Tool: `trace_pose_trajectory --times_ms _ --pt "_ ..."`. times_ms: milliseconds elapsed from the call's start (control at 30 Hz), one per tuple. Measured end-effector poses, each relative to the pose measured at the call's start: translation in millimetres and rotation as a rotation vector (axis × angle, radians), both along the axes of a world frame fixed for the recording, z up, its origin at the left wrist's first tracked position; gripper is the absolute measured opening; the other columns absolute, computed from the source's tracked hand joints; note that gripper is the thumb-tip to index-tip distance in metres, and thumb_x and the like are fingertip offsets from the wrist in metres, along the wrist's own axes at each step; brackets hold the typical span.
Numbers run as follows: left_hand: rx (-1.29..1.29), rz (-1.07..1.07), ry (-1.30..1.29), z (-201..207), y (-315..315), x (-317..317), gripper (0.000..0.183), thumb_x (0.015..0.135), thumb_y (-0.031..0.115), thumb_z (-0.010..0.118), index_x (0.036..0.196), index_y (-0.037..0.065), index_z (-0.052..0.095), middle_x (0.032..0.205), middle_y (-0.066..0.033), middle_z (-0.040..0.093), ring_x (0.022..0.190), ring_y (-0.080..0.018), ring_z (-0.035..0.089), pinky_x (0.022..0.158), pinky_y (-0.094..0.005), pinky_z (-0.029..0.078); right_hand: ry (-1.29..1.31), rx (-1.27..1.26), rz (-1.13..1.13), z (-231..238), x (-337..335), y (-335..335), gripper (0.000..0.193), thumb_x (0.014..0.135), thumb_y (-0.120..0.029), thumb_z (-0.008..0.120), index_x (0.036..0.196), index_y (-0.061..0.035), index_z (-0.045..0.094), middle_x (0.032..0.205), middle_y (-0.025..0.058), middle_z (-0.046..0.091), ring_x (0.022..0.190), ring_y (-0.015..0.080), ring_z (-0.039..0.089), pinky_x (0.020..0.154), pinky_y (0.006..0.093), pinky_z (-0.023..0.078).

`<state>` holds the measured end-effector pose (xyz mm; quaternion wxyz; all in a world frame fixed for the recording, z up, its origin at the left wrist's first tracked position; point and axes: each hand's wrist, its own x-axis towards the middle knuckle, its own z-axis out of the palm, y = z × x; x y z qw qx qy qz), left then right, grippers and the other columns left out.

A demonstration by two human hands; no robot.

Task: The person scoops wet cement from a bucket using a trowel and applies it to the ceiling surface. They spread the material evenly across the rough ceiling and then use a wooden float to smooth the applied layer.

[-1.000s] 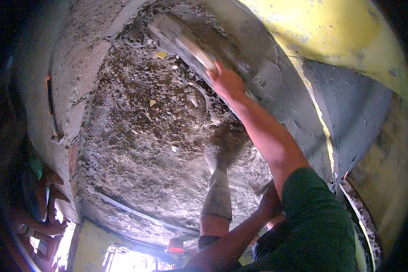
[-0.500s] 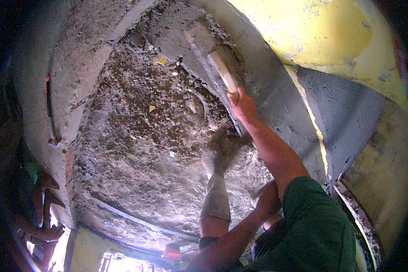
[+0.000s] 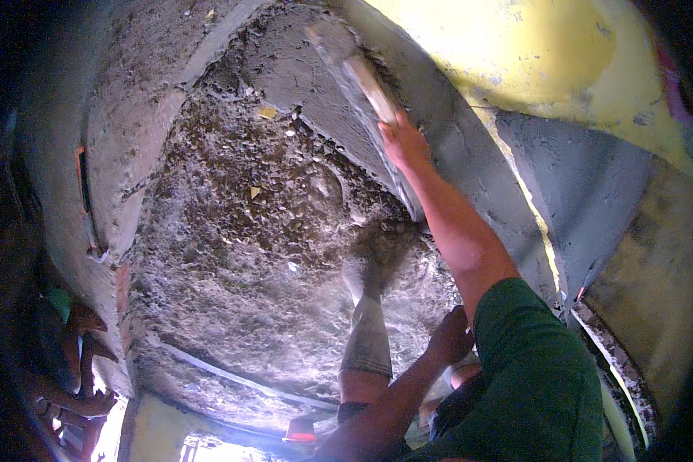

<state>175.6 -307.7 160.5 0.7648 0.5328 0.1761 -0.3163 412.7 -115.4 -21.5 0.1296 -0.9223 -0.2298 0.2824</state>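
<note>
My right hand (image 3: 406,146) is closed around the wooden handle of a long plastering float (image 3: 373,92). The float's narrow board lies lengthwise along a band of wet grey mortar (image 3: 289,61), beside the rough rubble ground. Its far end is smeared with mortar and blurred. My left hand (image 3: 450,337) is low, near my knee and under my right upper arm. Its fingers look curled, and shadow hides anything they might hold. My lower leg (image 3: 367,331), in a dusty grey covering, stands on the rubble near the float's near end.
Smooth grey mortar (image 3: 570,185) and a yellow painted surface (image 3: 539,46) lie to the right. An orange and black tool (image 3: 82,181) rests on the left ledge. Another person's arm (image 3: 77,400) shows at lower left. A reddish bucket-like object (image 3: 300,430) stands at the bottom, near a pale strip (image 3: 246,379).
My right hand and the float have moved slightly up and left along the mortar band, with the arm stretched farther. My left hand stays low near my knee.
</note>
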Motion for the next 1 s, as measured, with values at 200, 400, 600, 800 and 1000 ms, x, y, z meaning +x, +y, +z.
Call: trace_pose_trajectory --times_ms 200,400,600,800,1000 --pt "0.030 0.213 -0.083 4 -35 -20 0.065 0.082 0.030 0.060 0.135 0.001 0.039 0.138 -0.0236 0.041 0.131 -0.0387 0.036 0.110 -0.0424 0.028 -0.153 0.047 0.027 -20 -55 -47 0.042 0.093 -0.046 0.047 0.113 -0.0104 0.043 0.075 0.0249 0.063 0.070 0.0468 0.062 0.062 0.0559 0.049" --pt "-0.246 0.189 0.097 -21 -95 -48 0.074 0.079 0.036 0.063 0.137 -0.001 0.035 0.141 -0.0255 0.036 0.134 -0.0372 0.030 0.111 -0.0415 0.025 0.006 -0.007 -0.031 -1 -13 32 0.043 0.093 -0.045 0.045 0.118 -0.0098 0.042 0.082 0.0259 0.064 0.077 0.0466 0.063 0.067 0.0555 0.050" --pt "-0.183 0.120 0.040 1 -52 -23 0.065 0.083 0.033 0.058 0.135 -0.001 0.038 0.138 -0.0256 0.040 0.132 -0.0377 0.035 0.110 -0.0412 0.028 0.018 -0.019 -0.073 11 24 34 0.049 0.093 -0.045 0.046 0.126 -0.0099 0.038 0.090 0.0266 0.064 0.085 0.0461 0.062 0.075 0.0555 0.048" --pt "-0.050 0.201 -0.064 7 -24 -1 0.062 0.083 0.029 0.059 0.133 -0.001 0.041 0.132 -0.0262 0.046 0.127 -0.0395 0.040 0.109 -0.0411 0.029 -0.025 0.102 -0.033 0 -21 -48 0.051 0.091 -0.047 0.048 0.125 -0.0099 0.040 0.083 0.0242 0.064 0.075 0.0448 0.063 0.065 0.0537 0.050" --pt "-0.243 0.131 0.074 5 -58 -22 0.065 0.082 0.030 0.060 0.134 -0.002 0.039 0.135 -0.0265 0.043 0.126 -0.0399 0.042 0.105 -0.0421 0.035 -0.060 0.069 0.065 -9 -38 -35 0.047 0.092 -0.045 0.048 0.119 -0.0075 0.043 0.080 0.0257 0.064 0.073 0.0443 0.063 0.064 0.0537 0.050"
